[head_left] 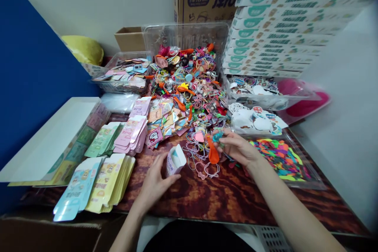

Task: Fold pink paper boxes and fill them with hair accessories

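Observation:
My left hand [155,175] is closed around a small white and lilac paper box [175,161], its top flap raised and its mouth facing up. To the right, the fingers of my right hand [236,147] pinch a small shiny blue-green item [217,137], whose kind I cannot make out. An orange balloon [212,151] lies just below those fingertips; whether they touch it I cannot tell. Elastic hair ties [201,151] and a pink piece [199,137] spread over the table between the two hands. Behind them rises a big heap of mixed trinkets [189,78].
Flat folded boxes in blue [76,189], yellow [108,181], green [103,139] and pink [131,134] lie at left. Small cards [165,116] sit mid-table. At right are stickers [256,120], a tray of colourful pieces [280,159] and a tall stack of white boxes [265,27].

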Available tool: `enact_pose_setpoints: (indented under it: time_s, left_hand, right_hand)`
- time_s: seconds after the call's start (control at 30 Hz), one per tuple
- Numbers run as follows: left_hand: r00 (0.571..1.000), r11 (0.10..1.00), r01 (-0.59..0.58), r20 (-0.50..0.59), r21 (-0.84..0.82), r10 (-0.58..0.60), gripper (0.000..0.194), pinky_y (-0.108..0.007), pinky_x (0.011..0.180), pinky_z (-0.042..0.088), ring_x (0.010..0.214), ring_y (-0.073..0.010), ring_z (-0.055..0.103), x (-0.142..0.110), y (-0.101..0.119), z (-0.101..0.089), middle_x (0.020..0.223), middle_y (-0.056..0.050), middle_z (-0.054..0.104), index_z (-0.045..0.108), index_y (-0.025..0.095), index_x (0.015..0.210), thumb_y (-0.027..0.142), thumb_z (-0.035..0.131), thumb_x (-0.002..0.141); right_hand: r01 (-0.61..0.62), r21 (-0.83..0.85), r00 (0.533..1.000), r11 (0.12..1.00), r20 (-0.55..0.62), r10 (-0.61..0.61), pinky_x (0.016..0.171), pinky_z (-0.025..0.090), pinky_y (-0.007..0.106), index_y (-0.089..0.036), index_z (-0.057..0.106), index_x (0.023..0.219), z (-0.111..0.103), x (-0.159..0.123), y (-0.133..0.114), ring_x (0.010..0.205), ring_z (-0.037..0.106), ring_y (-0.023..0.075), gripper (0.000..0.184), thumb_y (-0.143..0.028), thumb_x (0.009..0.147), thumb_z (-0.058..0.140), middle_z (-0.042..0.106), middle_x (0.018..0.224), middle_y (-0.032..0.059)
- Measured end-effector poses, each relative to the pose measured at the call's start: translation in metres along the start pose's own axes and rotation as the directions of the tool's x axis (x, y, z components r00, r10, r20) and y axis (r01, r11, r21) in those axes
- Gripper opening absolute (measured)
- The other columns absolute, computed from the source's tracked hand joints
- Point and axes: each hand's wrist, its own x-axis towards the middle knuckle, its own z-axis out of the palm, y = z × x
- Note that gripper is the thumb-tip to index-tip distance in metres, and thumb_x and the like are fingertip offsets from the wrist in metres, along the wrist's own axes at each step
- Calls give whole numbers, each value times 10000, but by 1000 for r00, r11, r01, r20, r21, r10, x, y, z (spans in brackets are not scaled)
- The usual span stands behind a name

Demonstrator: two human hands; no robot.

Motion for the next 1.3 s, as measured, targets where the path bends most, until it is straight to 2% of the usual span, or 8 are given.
enact_pose_setpoints:
  time_s: [0.4,0.53,0.67,0.8,0.87,0.93,1.13,1.3]
  left_hand:
    - [995,998,-44,-94,-40,40,624,-448,1076,415,1278,-282,518,-3,-7,-7,1396,-109,525,467,249,1336,287,739,775]
    - [990,997,-74,-120,4,74,620,-458,1089,405,1307,-283,488,-4,-4,-2,1390,-120,519,448,229,1332,227,720,775]
    - [987,986,-100,-108,136,115,627,-495,1084,399,1287,-307,501,0,2,4,1335,-129,557,449,214,1331,223,724,769]
    - [987,981,-96,-113,169,116,604,-488,1031,439,1214,-311,552,5,10,12,1279,-120,595,475,210,1291,220,736,747]
    - [988,983,-90,-112,159,109,604,-480,1013,449,1188,-308,565,7,14,16,1253,-109,609,487,217,1277,217,745,731]
    - [991,987,-86,-95,139,99,614,-475,1002,455,1169,-305,570,8,16,18,1231,-101,614,488,226,1276,214,752,721]
    - [993,993,-94,-71,-71,89,603,-454,1039,444,1206,-282,549,5,13,22,1289,-110,567,474,221,1286,187,740,746]
    - [992,973,-103,-87,-205,87,627,-443,1088,419,1262,-260,527,6,14,29,1380,-105,511,432,241,1334,130,678,769]
  right_hand:
    - [-72,9,994,997,-83,73,523,471,182,-192,661,884,18,10,16,607,597,84,382,-295,601,896,642,747,-34]
    - [-105,30,992,994,-63,107,515,465,193,-222,639,945,39,8,29,589,585,91,439,-268,587,890,604,707,-56]
    - [31,-176,999,984,-21,-35,464,372,209,-239,614,939,73,0,17,538,515,93,300,-336,716,789,567,705,-55]
    - [250,-682,961,687,89,-262,598,384,252,-213,626,787,102,-1,7,648,530,138,58,-262,796,657,592,718,-27]
    - [274,-822,947,499,142,-287,637,370,260,-208,629,742,107,0,9,693,547,157,87,-213,819,589,618,723,-11]
    - [246,-867,951,433,130,-280,620,352,259,-210,633,745,106,1,13,665,541,158,123,-206,832,546,617,693,-11]
    - [245,-715,962,655,93,-258,645,402,264,-209,620,793,94,-9,6,698,550,169,138,-312,848,547,614,739,1]
    - [321,-675,939,664,137,-314,646,410,266,-222,585,760,105,-25,-15,716,523,170,134,-302,863,551,544,758,6]
